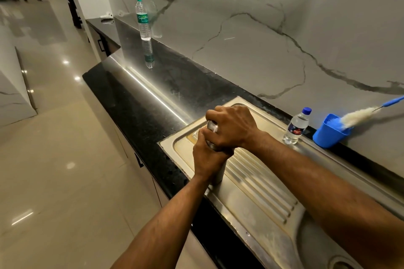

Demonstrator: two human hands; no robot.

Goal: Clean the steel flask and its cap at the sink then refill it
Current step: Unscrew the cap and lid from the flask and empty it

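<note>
Black stone tabletop (140, 102) runs along a veined marble wall (273, 35), with a steel sink drainboard (258, 183) set into it, where the steel flask (217, 173) stands upright on the ribbed metal. Left hand (206, 159) has its grip closed around the flask body, and right hand (231, 128) has its grip closed over the cap (212, 126) at the top. A small water bottle (296, 126) and a blue cup (330, 131) holding a bottle brush (358, 117) stand near the wall, and a tall water bottle (143, 20) stands well apart.

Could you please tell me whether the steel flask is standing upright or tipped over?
Upright: the cylindrical steel flask stands on the ribbed steel drainboard, left hand round its body.
</note>
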